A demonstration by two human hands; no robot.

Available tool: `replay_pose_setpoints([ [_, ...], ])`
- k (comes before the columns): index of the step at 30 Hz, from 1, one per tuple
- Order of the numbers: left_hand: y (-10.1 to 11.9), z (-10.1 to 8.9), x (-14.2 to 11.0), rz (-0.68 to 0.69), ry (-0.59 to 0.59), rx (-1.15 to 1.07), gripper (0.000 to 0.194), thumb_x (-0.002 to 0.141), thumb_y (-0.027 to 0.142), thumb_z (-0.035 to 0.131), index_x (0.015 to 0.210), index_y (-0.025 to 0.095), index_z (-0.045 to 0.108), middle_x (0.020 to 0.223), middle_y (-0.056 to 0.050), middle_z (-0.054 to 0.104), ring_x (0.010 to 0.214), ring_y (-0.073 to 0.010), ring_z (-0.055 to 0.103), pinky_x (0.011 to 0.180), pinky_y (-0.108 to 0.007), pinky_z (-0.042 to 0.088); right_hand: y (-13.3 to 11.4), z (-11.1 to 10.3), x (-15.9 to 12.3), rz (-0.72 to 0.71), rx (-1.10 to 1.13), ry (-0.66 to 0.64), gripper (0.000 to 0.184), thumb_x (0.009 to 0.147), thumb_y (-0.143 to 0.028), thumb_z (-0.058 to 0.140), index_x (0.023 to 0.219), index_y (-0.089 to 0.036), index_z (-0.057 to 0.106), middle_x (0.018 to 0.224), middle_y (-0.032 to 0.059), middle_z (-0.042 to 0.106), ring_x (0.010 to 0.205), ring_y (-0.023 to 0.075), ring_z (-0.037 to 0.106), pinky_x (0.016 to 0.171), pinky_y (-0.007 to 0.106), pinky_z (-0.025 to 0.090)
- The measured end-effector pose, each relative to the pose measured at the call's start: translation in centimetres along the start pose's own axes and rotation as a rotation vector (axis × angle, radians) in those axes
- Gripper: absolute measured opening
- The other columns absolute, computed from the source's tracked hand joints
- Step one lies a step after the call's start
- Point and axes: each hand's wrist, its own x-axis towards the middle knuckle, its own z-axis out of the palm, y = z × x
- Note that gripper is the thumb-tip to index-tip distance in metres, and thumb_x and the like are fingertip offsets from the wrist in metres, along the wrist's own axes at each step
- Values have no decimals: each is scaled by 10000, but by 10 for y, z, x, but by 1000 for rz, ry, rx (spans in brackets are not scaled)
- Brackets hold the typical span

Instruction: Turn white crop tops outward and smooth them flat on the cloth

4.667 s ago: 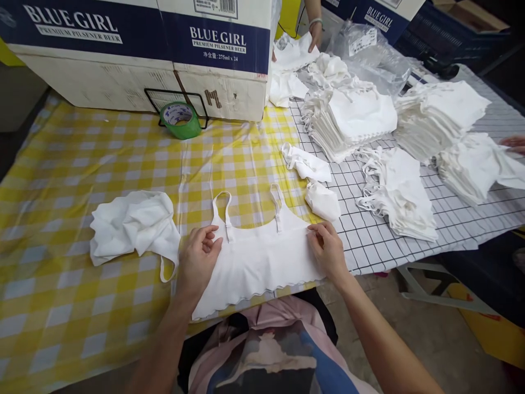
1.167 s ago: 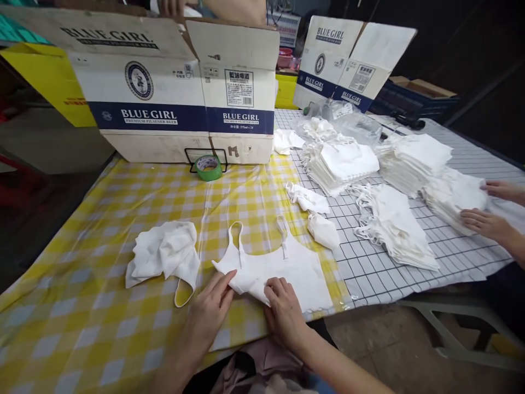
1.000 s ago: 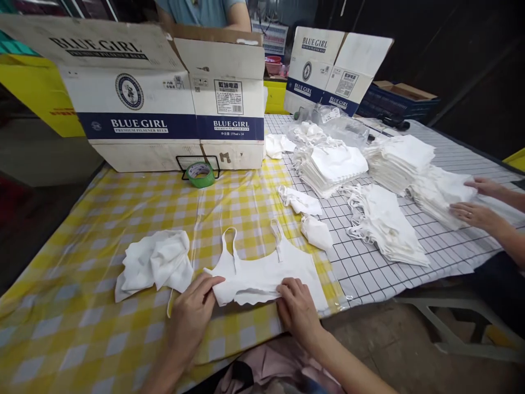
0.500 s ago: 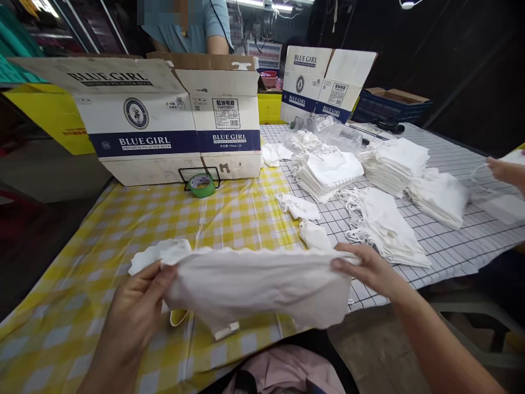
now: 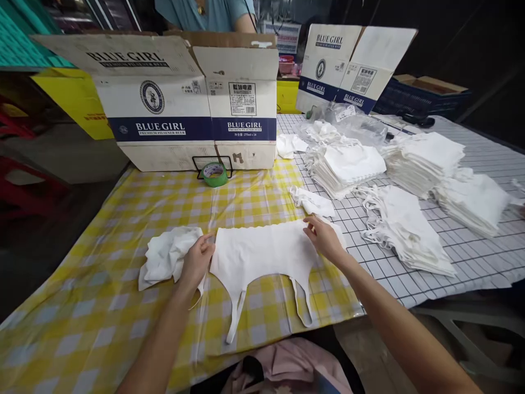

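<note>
A white camisole (image 5: 262, 249) with a scalloped edge lies spread on the yellow checked cloth, its thin straps pointing towards me. My left hand (image 5: 199, 260) is beside its left corner, fingers bent and a little apart, with no fabric visible between them. At the upper right corner, my right hand (image 5: 324, 236) has thumb and fingertips on the fabric, hiding that corner. A crumpled white garment (image 5: 166, 254) rests left of my left hand. Beyond my right hand lies another small white garment (image 5: 312, 202).
Several stacks of white garments (image 5: 344, 167) cover the grid-patterned cloth (image 5: 385, 284) at right. An opened beer carton (image 5: 184, 104) stands behind a roll of green tape (image 5: 215, 175). A second carton (image 5: 348, 65) is farther back. A person (image 5: 205, 13) is behind the first carton.
The camisole, held up stretched between both hands before, now lies flat on the cloth with its straps towards me. My left hand has come off its corner. The view has shifted.
</note>
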Motion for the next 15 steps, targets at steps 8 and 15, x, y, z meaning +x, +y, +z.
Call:
replay_pose_setpoints([
  [8,-24,0,-65,209,201,404,385,769,380,545,1113,206,530,1059,-82,568,953,-236,581,790,-377,509,10,5,-71,69,29,-6,215,896,-280,407,1056,-227,540,917,30,599,681,155,554,651,293,441],
  [15,-26,29,-96,492,-33,671,403,851,330,481,1237,217,483,1316,-90,492,1241,-256,417,1033,-444,351,3,22,-92,21,58,-1,225,896,-263,407,1008,-216,596,988,72,602,925,215,573,801,350,463],
])
